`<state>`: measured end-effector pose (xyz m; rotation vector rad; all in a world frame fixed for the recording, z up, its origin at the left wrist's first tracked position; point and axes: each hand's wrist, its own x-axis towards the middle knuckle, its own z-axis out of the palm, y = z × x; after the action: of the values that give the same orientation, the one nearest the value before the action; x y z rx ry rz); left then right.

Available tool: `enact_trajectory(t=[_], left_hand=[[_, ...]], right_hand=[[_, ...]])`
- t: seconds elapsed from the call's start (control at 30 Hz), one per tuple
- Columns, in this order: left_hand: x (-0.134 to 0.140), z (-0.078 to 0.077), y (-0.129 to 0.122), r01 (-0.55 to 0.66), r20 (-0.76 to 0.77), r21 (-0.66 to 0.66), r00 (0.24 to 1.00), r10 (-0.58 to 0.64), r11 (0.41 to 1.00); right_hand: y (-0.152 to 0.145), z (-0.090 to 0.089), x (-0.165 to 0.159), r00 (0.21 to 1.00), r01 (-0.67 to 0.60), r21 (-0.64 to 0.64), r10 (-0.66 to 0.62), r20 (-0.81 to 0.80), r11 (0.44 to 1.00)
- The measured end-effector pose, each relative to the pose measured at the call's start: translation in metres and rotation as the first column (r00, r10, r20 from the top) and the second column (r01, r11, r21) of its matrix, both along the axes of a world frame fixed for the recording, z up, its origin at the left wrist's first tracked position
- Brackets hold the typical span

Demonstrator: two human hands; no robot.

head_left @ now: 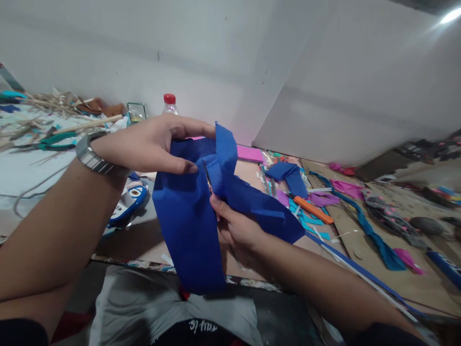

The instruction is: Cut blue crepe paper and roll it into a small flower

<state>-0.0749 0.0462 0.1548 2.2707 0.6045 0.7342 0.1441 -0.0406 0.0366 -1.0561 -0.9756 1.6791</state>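
Large strips of a blue sheet, thin crepe paper or cloth, spread out in front of me above the table's near edge. My left hand, a metal watch on its wrist, grips the upper left part, thumb on the near face and fingers behind. From below right, my right hand pinches the middle of the blue piece between thumb and fingers. A narrow dark slit or thin edge runs down to that thumb. One flap stands up at the top, another reaches right over my forearm. What lies inside the folds is hidden.
A red-capped bottle stands behind my left hand. Left lie green-handled pliers and many thin sticks. An orange cutter lies right among blue, pink and teal scraps. A blue-and-white object sits below my left wrist.
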Motion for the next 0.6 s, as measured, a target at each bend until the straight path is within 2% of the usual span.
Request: enact_trajectory(t=[0.1, 0.27, 0.5, 0.6], left_hand=[[0.0, 0.0, 0.0, -0.022, -0.036, 0.024, 0.999, 0.023, 0.999], [-0.002, -0.003, 0.003, -0.022, -0.037, 0.031, 0.999, 0.023, 0.999], [-0.007, -0.003, 0.006, -0.049, -0.023, 0.12, 0.998, 0.052, 0.992], [-0.006, -0.004, 0.006, -0.062, -0.02, 0.098, 0.998, 0.064, 0.993]], right_hand=[[-0.002, 0.008, -0.002, 0.999, -0.032, -0.084, 0.032, -0.004, 0.996], [-0.006, 0.018, -0.004, 0.995, -0.073, -0.102, 0.066, -0.071, 0.992], [-0.004, 0.008, 0.0, 1.0, -0.015, -0.097, 0.012, -0.026, 0.995], [-0.002, 0.004, 0.0, 1.0, 0.012, -0.105, -0.015, -0.027, 0.994]])
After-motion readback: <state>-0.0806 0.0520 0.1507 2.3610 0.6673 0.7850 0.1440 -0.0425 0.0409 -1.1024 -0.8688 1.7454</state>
